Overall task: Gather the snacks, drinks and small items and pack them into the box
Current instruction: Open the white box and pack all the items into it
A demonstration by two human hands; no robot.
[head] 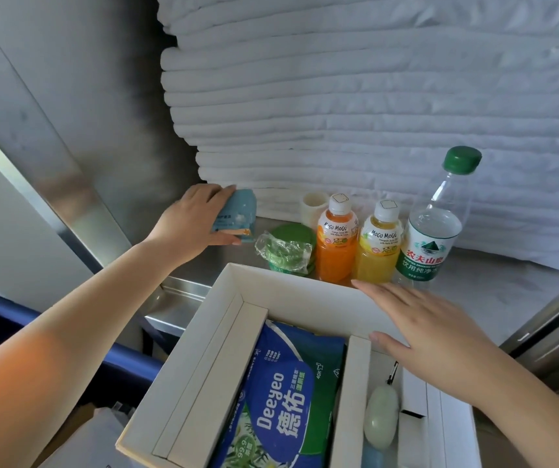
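I see the left hand (197,217) curled round a small pale-blue packet (237,214) at the back left of the steel bench (494,292), thumb below and fingers over its top. It looks soft and light, so I judge a loose grip across its width is enough.

The right hand (433,325) lies flat and empty, fingers straight, over the far right corner of the white box (224,298), which sits at the bench's near edge. In the box lie a blue Deeyeo wipes pack (281,393) in the middle compartment and a pale green oval item (381,420) in the right one.

Waiting behind the box: a green-lidded cup (301,234) with a crinkly plastic wrap (281,251) on it, a white cup (313,206), an orange Mogu Mogu bottle (335,244), a yellow Mogu Mogu bottle (381,251) and a water bottle (433,231). The full bottles should be heavy and smooth; I would take each round its labelled body.

A stack of white folded linen (372,96) stands just behind them.
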